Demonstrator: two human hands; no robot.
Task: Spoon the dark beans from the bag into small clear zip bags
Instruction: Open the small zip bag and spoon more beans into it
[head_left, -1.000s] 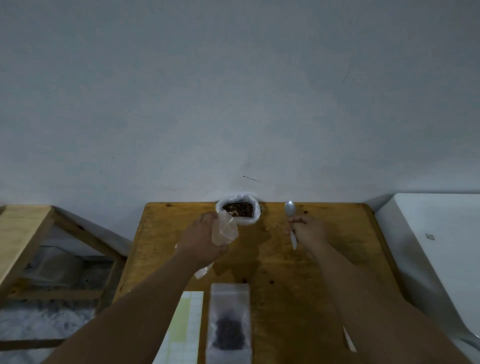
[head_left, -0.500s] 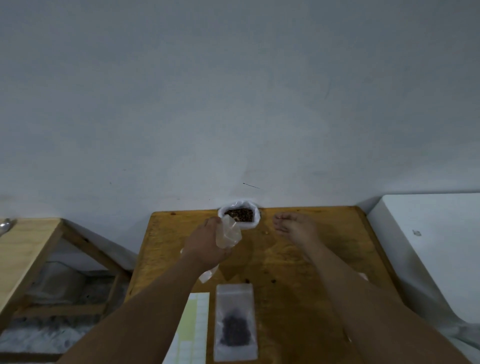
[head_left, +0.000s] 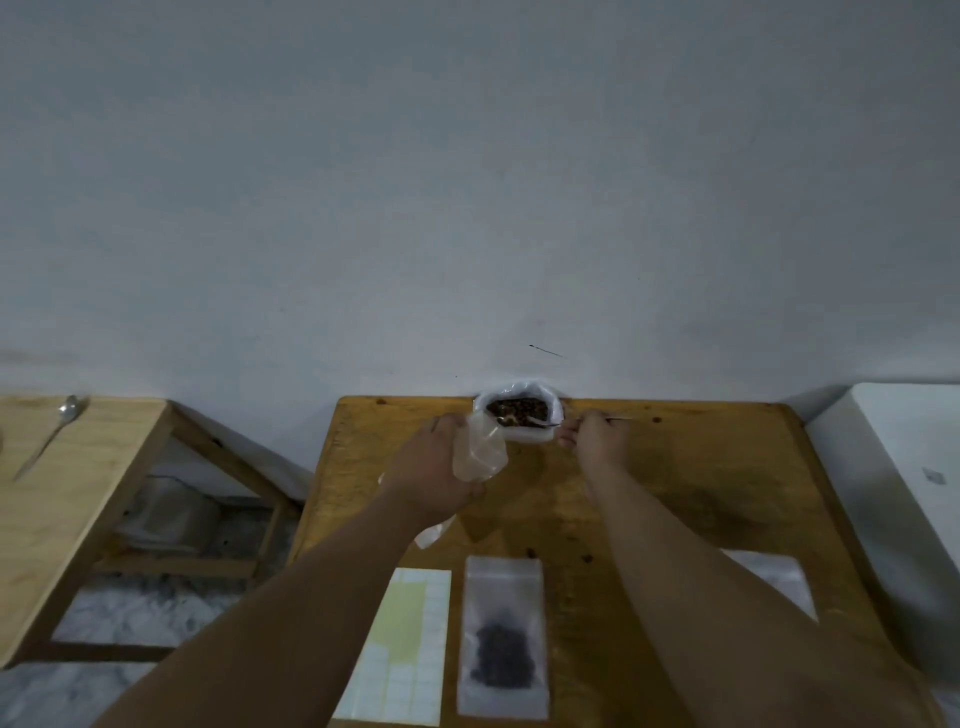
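Note:
A white bag of dark beans (head_left: 519, 411) stands open at the far edge of the wooden table (head_left: 701, 493), against the wall. My left hand (head_left: 439, 473) grips an empty clear zip bag (head_left: 480, 452) just left of the bean bag. My right hand (head_left: 595, 441) holds a spoon (head_left: 550, 424) by its handle, with the bowl dipped into the beans. A filled zip bag (head_left: 503, 631) with dark beans lies flat on the near part of the table.
A sheet of white and pale yellow labels (head_left: 402, 639) lies left of the filled bag. More empty clear bags (head_left: 774, 577) lie at the right, partly under my forearm. A second spoon (head_left: 49, 434) rests on a lighter wooden bench at the left. A white box (head_left: 898, 478) stands right.
My right hand has swung the spoon from upright to level and brought it left, into the bean bag. My left hand keeps hold of the empty zip bag.

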